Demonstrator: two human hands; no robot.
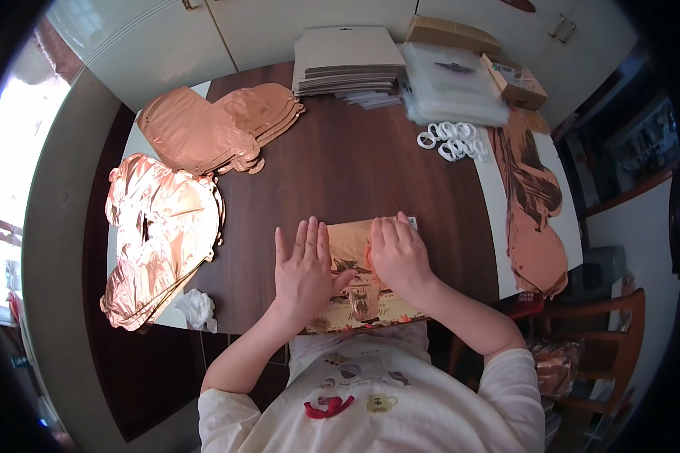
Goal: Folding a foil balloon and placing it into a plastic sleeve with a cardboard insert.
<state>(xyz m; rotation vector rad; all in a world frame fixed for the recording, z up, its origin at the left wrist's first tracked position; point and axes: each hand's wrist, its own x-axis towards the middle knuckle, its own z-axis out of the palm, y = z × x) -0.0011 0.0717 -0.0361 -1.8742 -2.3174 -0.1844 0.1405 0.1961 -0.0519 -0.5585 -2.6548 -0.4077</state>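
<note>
Close to the table's near edge, in front of me, lies a flat package [345, 235] with rose-gold foil showing and a printed lower part. My left hand [302, 270] rests flat on its left side, fingers stretched forward and the thumb pointing inward. My right hand [402, 255] presses on the right side with its fingers bent together. An orange edge [369, 259] peeks out along the inner side of that hand; what it belongs to is mostly hidden. Both palms cover much of the package.
Rose-gold foil balloons lie in a stack [211, 124] far left, a shiny pile [165, 226] nearer, and a strip [533, 208] at right. White ribbon rings [453, 140], clear bags [453, 87], cardboard sheets [349, 57] and a small box [515, 81] stand behind. Crumpled white tissue [198, 309] sits left.
</note>
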